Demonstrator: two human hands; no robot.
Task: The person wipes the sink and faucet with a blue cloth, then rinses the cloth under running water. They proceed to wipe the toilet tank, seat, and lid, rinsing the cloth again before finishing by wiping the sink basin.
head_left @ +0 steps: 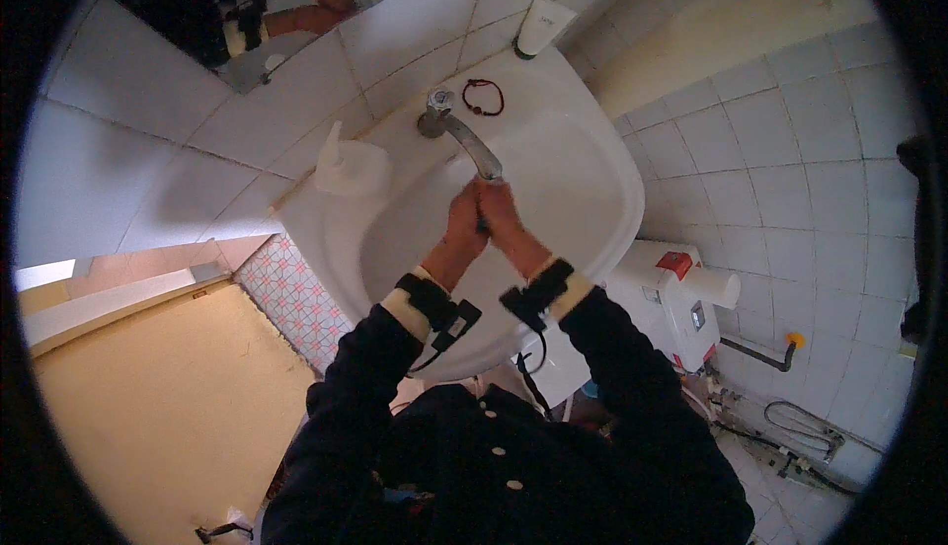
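Note:
My left hand [464, 221] and my right hand [503, 213] are pressed together over the basin of a white sink [602, 145]. They meet just beneath the spout of a metal tap [471, 145], whose clear-topped knob stands at the back. The fingers look closed against each other and are slightly blurred. A small dark bluish patch shows between the palms, too little to name. Whether water is running cannot be made out. Both wrists carry black straps over pale cuffs.
A white pump bottle [351, 167] stands on the sink's left ledge. Behind the tap lie a dark red bracelet [484, 98] and, in the far corner, a white tube [542, 27]. A white boxy appliance [657, 298] is right of the sink. A mirror [296, 12] hangs behind.

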